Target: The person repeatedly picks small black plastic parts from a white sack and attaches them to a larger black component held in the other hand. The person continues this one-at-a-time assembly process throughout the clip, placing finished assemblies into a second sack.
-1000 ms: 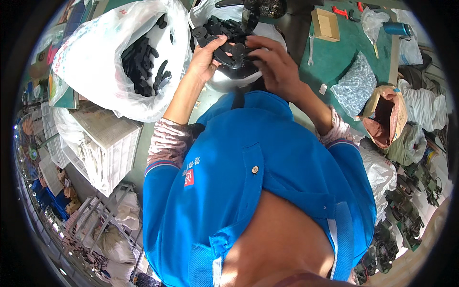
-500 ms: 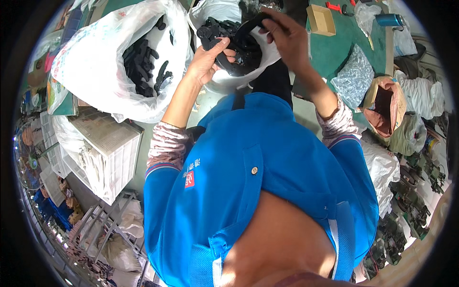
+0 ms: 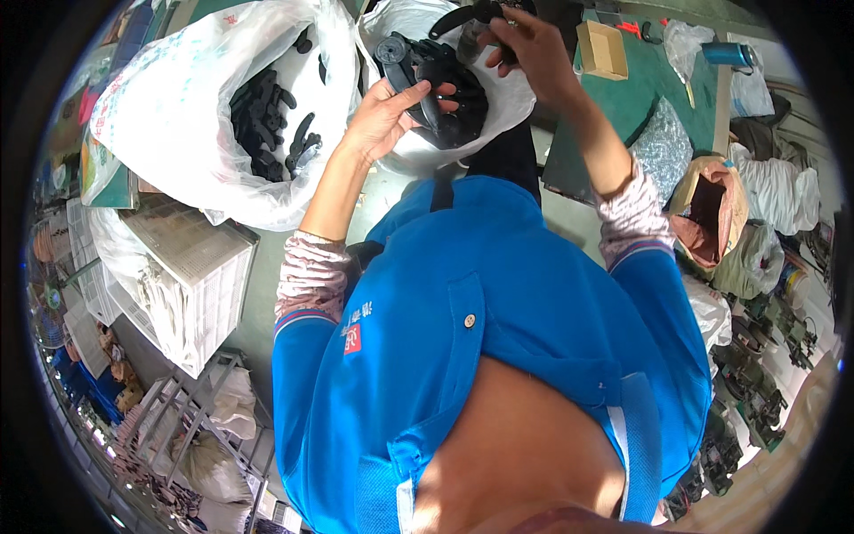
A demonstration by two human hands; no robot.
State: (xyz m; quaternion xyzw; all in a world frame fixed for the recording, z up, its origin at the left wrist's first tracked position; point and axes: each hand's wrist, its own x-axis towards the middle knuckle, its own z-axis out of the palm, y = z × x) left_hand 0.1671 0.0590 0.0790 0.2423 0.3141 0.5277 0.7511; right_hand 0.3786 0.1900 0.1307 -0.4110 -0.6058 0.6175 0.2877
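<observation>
My left hand (image 3: 388,116) is closed on a black plastic part with a round disc-shaped end (image 3: 391,55), held over a white-lined bucket (image 3: 511,111). Loose black parts (image 3: 463,111) fill the inside of that liner. Up and to the right, my right hand (image 3: 532,55) has its fingers curled around a dark piece, mostly hidden by the fingers. A curved black part (image 3: 455,20) shows just left of those fingers; whether it joins the held piece is unclear.
A big white plastic bag (image 3: 178,107) with black parts (image 3: 260,116) stands left. On the green table (image 3: 614,116) at right are a cardboard box (image 3: 602,51) and blue cylinder (image 3: 728,53). A brown sack (image 3: 712,209) and white crate (image 3: 209,303) flank me.
My right hand has shifted slightly up and right, away from the left hand. The part in my left hand now stands more upright, its round end higher.
</observation>
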